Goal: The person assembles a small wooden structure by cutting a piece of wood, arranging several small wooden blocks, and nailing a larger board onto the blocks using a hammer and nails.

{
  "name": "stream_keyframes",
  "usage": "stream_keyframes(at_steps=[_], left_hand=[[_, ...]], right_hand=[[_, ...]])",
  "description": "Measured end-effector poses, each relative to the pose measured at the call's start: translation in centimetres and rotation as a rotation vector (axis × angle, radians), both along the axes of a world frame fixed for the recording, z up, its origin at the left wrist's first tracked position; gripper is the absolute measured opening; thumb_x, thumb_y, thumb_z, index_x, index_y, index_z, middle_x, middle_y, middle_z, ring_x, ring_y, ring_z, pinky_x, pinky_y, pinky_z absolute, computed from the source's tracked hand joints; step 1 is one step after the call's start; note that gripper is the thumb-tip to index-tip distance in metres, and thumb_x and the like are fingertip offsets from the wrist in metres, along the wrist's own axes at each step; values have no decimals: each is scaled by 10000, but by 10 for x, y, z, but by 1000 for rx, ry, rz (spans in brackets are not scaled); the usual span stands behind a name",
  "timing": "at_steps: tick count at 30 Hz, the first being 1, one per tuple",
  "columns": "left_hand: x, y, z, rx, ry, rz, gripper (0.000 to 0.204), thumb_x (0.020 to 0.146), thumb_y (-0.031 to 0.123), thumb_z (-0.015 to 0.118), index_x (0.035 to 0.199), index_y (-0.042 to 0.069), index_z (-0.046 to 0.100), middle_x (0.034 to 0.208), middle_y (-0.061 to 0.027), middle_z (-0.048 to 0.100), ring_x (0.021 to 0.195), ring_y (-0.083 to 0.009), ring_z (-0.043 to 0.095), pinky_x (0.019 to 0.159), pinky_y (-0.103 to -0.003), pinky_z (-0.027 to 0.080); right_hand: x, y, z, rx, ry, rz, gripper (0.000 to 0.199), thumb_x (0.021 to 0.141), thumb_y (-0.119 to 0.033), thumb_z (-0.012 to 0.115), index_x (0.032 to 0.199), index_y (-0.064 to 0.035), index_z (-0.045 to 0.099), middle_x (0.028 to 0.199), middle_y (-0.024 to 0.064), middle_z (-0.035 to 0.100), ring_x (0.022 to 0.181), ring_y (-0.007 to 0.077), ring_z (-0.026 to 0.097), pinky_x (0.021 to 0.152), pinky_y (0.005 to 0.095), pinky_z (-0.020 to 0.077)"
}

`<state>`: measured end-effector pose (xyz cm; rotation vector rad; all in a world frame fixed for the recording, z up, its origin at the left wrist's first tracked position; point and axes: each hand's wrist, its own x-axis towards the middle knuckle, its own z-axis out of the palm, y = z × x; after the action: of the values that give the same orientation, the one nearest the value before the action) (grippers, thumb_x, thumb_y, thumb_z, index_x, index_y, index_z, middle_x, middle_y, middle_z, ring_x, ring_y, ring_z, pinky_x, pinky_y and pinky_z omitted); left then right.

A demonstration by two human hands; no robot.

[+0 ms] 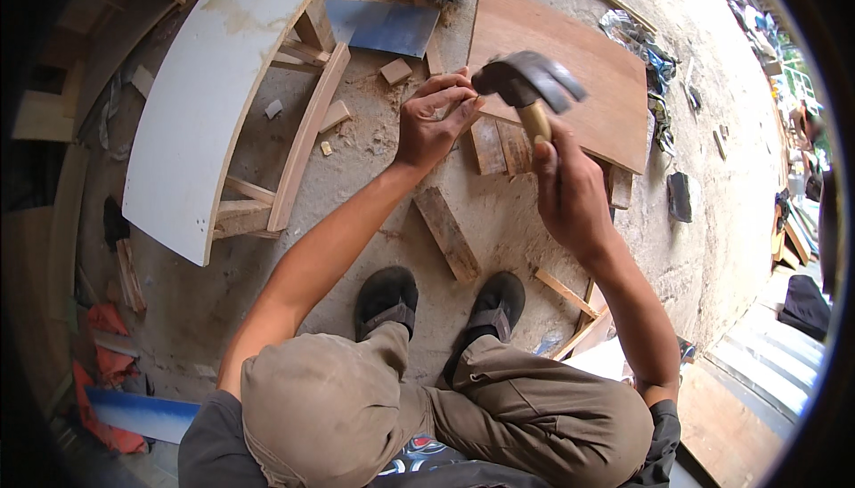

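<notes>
My right hand (572, 192) is wrapped round the light wooden handle of a claw hammer (527, 81). The hammer's dark head is slightly blurred, its claw pointing right. Close to the left end of that head, the thumb and fingertips of my left hand (435, 123) are pinched together; what they hold, if anything, is too small to make out. Both hands are in front of the near left corner of a brown wooden panel (570, 56), which rests on wood pieces (500, 147).
A white-topped wooden frame (200, 101) stands at the left. Behind it lies a blue sheet (387, 27). A wooden block (448, 234) lies ahead of my feet, with small offcuts (335, 116) and sawdust on the floor. A dark block-like object (679, 197) is at the right.
</notes>
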<state>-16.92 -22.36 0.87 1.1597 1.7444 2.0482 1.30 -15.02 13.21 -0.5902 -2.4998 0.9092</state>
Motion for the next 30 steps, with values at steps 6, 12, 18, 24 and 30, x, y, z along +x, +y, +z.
stream_keyframes(at_steps=[6,12,18,24,30], left_hand=[[-2,1,-1,10,11,-7,92,854,52,758,939,15,756,1061,-70,701,1194,-236,631,971,-334,502],[-3,1,2,16,3,-11,95,850,56,765,933,11,758,1061,-72,701,1187,-235,635,962,-329,505],[0,-1,0,-7,-4,6,103,844,56,771,938,15,759,1061,-75,700,1182,-240,640,955,-327,507],[-2,4,-4,30,-8,-14,90,856,69,764,927,16,754,1064,-72,698,1191,-238,636,955,-328,507],[-7,-2,-15,31,105,-25,204,829,59,784,1024,27,735,1117,-71,699,1198,-223,630,972,-341,514]], right_hand=[[-3,3,6,25,9,-1,318,1069,-195,440,1305,4,516,743,145,601,620,257,607,612,367,491],[-3,3,7,-31,-91,25,273,1032,-133,488,1257,19,513,949,298,648,869,484,637,735,478,501],[0,-4,1,8,-32,-2,265,1035,-142,489,1240,22,517,937,303,642,871,489,632,733,481,498],[-3,3,8,-22,-64,-24,247,1042,-140,467,1228,15,521,843,261,650,763,450,647,675,466,495],[-15,16,-4,-68,-67,-183,346,991,-238,620,1202,23,535,752,192,639,649,304,662,606,398,494]])
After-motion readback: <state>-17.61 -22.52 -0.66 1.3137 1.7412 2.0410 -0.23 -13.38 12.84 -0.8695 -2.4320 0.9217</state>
